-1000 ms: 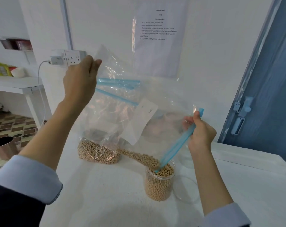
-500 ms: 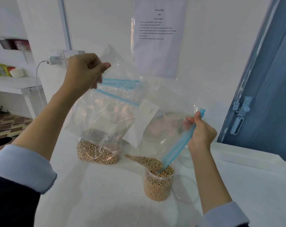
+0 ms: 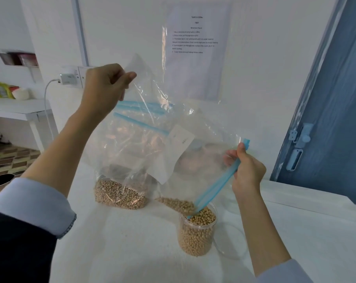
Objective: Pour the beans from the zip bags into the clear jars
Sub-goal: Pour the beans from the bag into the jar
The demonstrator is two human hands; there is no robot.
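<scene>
A second clear zip bag of beans (image 3: 120,196) stands behind on the white bench (image 3: 132,252). Left hand (image 3: 103,88) fingers pinch the raised clear blue-zip bag (image 3: 173,160) by its bottom corner; right hand (image 3: 247,172) fingers grip its zip, mouth over the bean-filled clear plastic jar (image 3: 196,233).

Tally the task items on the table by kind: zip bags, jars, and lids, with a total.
Zip bags: 2, held bag, standing bag
Jars: 1, jar
Lids: 1, lid
Total: 4

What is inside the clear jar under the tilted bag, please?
The clear jar holds pale beans nearly to its rim, and the blue zip strip dips into its mouth. Its very bottom is covered by beans.
</scene>
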